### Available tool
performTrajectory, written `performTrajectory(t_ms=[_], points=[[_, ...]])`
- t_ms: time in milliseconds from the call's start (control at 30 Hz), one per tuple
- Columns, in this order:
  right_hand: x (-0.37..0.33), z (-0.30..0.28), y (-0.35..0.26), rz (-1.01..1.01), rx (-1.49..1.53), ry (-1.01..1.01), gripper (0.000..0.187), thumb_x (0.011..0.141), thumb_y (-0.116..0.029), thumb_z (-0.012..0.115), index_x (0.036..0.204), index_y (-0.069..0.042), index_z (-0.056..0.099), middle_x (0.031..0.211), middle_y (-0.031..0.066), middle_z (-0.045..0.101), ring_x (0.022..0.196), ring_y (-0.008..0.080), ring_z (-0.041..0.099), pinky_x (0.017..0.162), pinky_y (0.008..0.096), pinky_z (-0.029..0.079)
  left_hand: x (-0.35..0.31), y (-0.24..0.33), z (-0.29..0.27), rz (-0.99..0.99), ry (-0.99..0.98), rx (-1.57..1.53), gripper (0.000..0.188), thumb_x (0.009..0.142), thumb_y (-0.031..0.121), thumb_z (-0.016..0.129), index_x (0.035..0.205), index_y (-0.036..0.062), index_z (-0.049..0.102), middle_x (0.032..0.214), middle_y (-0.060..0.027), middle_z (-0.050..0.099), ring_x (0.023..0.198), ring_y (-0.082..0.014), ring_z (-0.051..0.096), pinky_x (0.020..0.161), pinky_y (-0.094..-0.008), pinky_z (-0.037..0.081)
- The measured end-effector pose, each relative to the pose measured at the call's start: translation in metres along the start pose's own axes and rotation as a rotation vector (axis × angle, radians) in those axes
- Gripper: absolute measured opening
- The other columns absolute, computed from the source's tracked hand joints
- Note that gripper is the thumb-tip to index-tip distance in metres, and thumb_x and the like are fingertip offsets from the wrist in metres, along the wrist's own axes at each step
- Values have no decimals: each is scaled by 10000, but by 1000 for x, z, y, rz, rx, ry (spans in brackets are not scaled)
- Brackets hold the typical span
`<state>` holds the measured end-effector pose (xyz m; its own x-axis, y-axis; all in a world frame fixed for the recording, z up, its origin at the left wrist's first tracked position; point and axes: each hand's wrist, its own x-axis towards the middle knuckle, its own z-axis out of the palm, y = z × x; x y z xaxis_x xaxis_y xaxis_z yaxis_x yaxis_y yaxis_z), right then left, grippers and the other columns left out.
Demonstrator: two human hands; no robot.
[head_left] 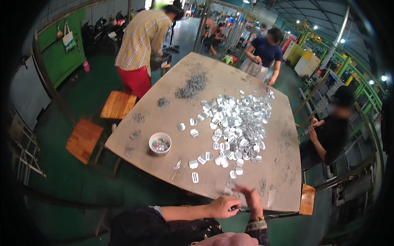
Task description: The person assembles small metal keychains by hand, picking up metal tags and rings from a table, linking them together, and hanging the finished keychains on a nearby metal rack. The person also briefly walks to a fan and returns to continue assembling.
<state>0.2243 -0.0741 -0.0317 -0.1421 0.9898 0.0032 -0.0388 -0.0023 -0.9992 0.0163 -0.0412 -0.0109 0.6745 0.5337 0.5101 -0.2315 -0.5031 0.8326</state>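
Note:
My left hand (223,206) is closed at the near edge of the table, its fingers wrapped round a small, dark and shiny piece (234,208) that is mostly hidden. Beside it, my right hand (251,197) is raised over the table edge, somewhat blurred, with its fingers stretched out to the left. A pale smeared shape (228,191) lies near those fingertips; I cannot make out what it is. Beyond my hands spreads a big heap of flat silver metal buckles (238,119) with slots. A few single buckles (195,177) lie apart on the near side.
The brown table (172,110) also bears a white tub (160,144) of small coloured pieces and dark piles of thin bits (192,85). Wooden stools (84,140) stand at the left. People stand at the far left (139,45), far side (266,53) and right (332,131).

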Motion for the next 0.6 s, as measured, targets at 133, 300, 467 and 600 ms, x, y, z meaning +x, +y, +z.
performTrajectory(t_ms=[133, 300, 467, 600], points=[[-32, 7, 19, 189, 42, 6, 1059, 706, -847, 445, 1214, 76, 553, 1194, 143, 588, 1122, 244, 535, 995, 383, 388, 16, 8, -13, -14, -17, -25, 110, 777, 54, 646, 848, 15, 571, 779, -105, 609, 709, -261, 609, 640, -344, 479], [-29, 33, 19, -31, 207, 114, 651, 796, -536, 675, 1074, 50, 618, 1057, 106, 635, 991, 191, 581, 898, 343, 444, 40, 16, -30, -19, -35, 37, 106, 796, 72, 648, 861, 8, 594, 767, -103, 614, 679, -238, 612, 611, -330, 486], [-21, 55, -1, -24, 211, 366, 152, 756, -86, 759, 835, 5, 667, 790, 23, 663, 726, 110, 609, 681, 255, 496, 48, 18, -41, -24, -36, 88, 107, 798, 73, 654, 871, 11, 608, 767, -107, 616, 689, -239, 619, 609, -328, 491], [-31, 63, -33, 57, 124, 303, 197, 753, -106, 786, 840, 3, 648, 808, 20, 656, 753, 102, 601, 684, 247, 488, 47, 32, -43, 10, -22, 79, 95, 790, 61, 657, 858, 12, 613, 765, -115, 615, 686, -263, 612, 606, -339, 481]])
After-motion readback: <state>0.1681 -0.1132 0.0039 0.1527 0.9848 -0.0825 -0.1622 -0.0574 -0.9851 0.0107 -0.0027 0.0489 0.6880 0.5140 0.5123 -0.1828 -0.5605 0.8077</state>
